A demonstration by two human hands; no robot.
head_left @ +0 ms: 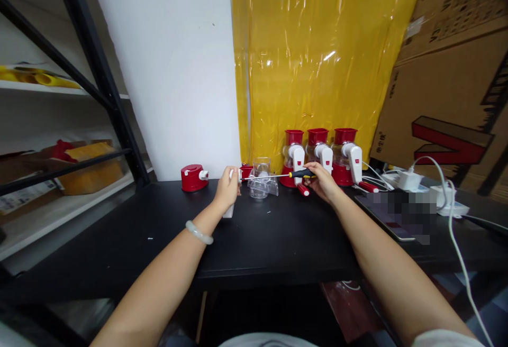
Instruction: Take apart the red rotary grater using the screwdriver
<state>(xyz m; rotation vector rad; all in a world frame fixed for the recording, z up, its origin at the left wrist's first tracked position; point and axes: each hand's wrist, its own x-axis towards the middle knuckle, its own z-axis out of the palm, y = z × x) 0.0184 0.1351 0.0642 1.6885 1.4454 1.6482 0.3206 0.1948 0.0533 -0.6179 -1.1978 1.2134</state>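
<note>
My left hand (pixel 227 189) is closed around a white plastic crank handle (pixel 229 211), whose lower end sticks out below the fingers. In my right hand (pixel 322 182) is a screwdriver (pixel 302 173) with a black and yellow grip. Its long shaft runs level to the left, and the tip meets the white part at my left fingers; the exact contact is too small to make out. Behind the shaft stands a clear plastic grater body (pixel 260 191). To the left of my left hand sits a round red base (pixel 192 177) with a white knob.
Three red and white rotary graters (pixel 293 156) line the back right of the black table (pixel 273 246). A tablet (pixel 387 217), white chargers (pixel 410 179) and cables lie at the right. A large cardboard box (pixel 444 88) leans there; shelves (pixel 59 88) stand left.
</note>
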